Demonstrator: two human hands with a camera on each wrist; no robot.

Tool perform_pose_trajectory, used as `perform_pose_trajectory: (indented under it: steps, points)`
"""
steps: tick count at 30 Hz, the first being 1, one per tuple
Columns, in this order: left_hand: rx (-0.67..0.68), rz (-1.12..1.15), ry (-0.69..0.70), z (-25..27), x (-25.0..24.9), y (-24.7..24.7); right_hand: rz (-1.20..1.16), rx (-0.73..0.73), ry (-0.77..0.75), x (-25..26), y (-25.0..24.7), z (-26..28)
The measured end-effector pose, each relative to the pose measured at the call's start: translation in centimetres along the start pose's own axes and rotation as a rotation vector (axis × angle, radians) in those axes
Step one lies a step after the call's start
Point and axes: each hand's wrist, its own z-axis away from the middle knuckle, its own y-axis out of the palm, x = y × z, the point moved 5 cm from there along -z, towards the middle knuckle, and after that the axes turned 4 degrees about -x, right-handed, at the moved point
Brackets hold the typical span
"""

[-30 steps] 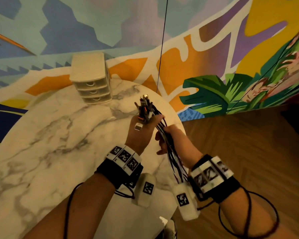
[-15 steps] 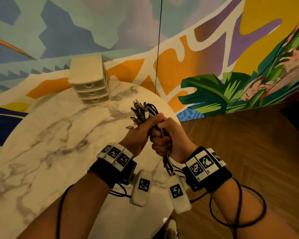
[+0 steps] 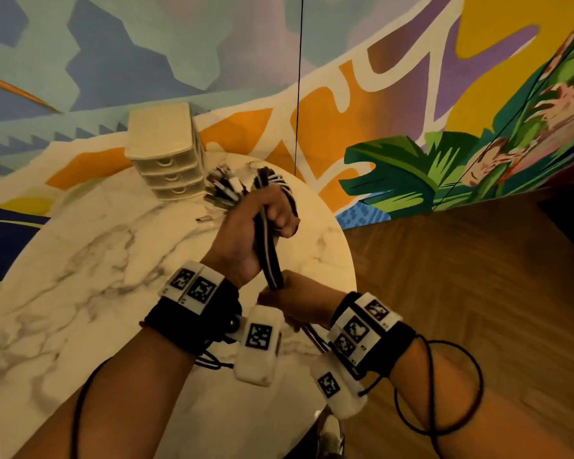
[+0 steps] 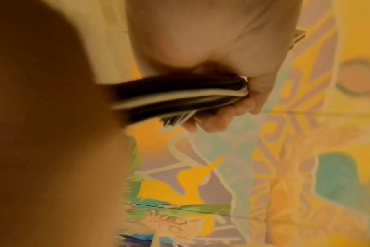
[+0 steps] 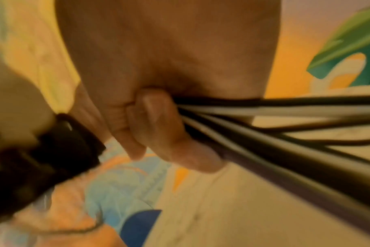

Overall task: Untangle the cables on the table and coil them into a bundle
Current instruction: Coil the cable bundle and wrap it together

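Observation:
A bundle of black and white cables runs between my two hands above the marble table. My left hand grips the upper part, fingers curled round it; the plug ends fan out past its knuckles, and a loop of cable bends over the top. My right hand grips the same bundle lower down, close to my left wrist. The left wrist view shows the striped cables squeezed in the left hand's fingers. In the right wrist view the cables leave my fist towards the right.
A small cream drawer unit stands at the table's far edge, just beyond the plug ends. One loose connector lies on the marble left of my left hand. A painted wall rises behind; wooden floor lies to the right.
My left hand has risen and moved away from me with the plug ends. My right hand slid down the bundle towards me, so a straight stretch of cable now shows between them.

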Motion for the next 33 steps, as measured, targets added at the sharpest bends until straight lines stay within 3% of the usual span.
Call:
perform_pose_trajectory:
  steps: [6, 11, 16, 20, 22, 24, 26, 29, 31, 33]
  points:
    - [0.085, 0.093, -0.09, 1.2, -1.0, -1.4, 0.423, -0.215, -0.046, 1.6, -4.1, -0.5]
    - [0.145, 0.07, -0.069, 0.6, -3.7, -1.5, 0.521, -0.368, -0.169, 3.3, -7.4, -0.8]
    - [0.281, -0.075, -0.218, 1.8, -4.1, -2.5, 0.664, -0.308, -0.113, 2.3, -9.6, -1.0]
    - [0.419, -0.184, -0.333, 3.1, -5.3, -3.0, 0.622, -0.574, -0.177, 1.6, -15.1, -1.0]
    - [0.385, -0.279, -0.352, 3.7, -4.1, -3.0, 0.669, -0.529, -0.117, -1.0, -14.5, -2.2]
    - [0.292, -0.423, -0.356, 4.1, -2.2, -3.4, 0.737, -0.382, 0.024, -6.0, -12.4, -4.2]
    - [0.202, -0.563, -0.383, 4.2, -0.9, -4.1, 0.74, -0.326, 0.156, -10.9, -11.8, -4.8]
    - [0.169, -0.731, -0.413, 4.3, -1.0, -4.4, 0.695, -0.391, 0.267, -14.3, -13.6, -3.6]
    - [0.16, -0.869, -0.432, 4.1, -1.1, -4.2, 0.685, -0.486, 0.28, -14.8, -15.6, -3.7]
    - [0.118, -0.987, -0.431, 3.9, -1.5, -4.3, 0.648, -0.488, 0.305, -15.9, -17.0, -4.4]
